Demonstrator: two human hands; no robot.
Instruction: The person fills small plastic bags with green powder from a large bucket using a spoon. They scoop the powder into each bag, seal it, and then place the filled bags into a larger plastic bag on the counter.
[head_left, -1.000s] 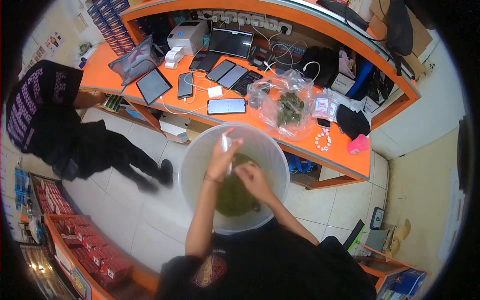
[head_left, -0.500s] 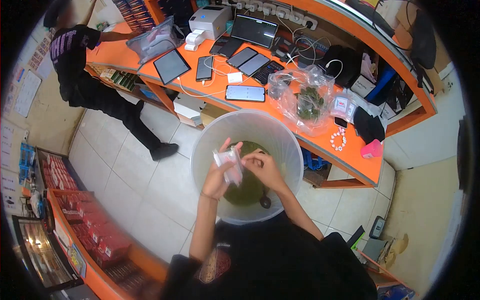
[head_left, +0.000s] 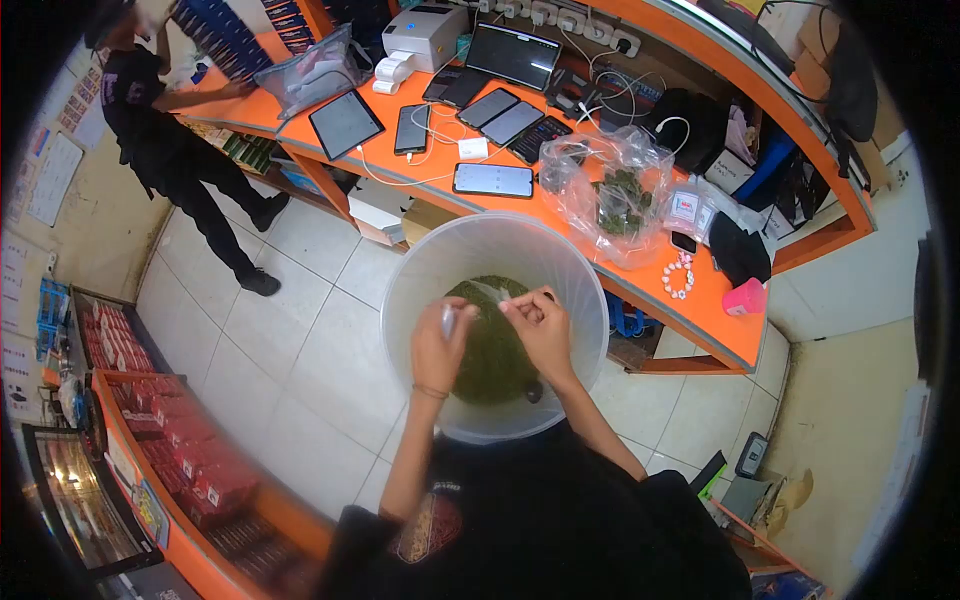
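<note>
Both hands are over a large translucent plastic tub with green, finely crushed leafy material inside. My left hand is closed around a stack of small clear plastic bags, now seen nearly edge-on. Across from it, my right hand pinches a thin clear plastic bag that spans part of the gap between the hands. A dark rounded scoop end lies on the green material near the tub's close side.
An orange desk behind the tub carries phones, a tablet, a label printer and a clear bag of green clumps. Another person stands at the far left. A shelf of red packs is at lower left.
My left hand has turned, tipping the bag stack edge-on. My right hand has moved slightly right, with a single bag stretched from its fingers. The other person has shifted left with legs apart.
</note>
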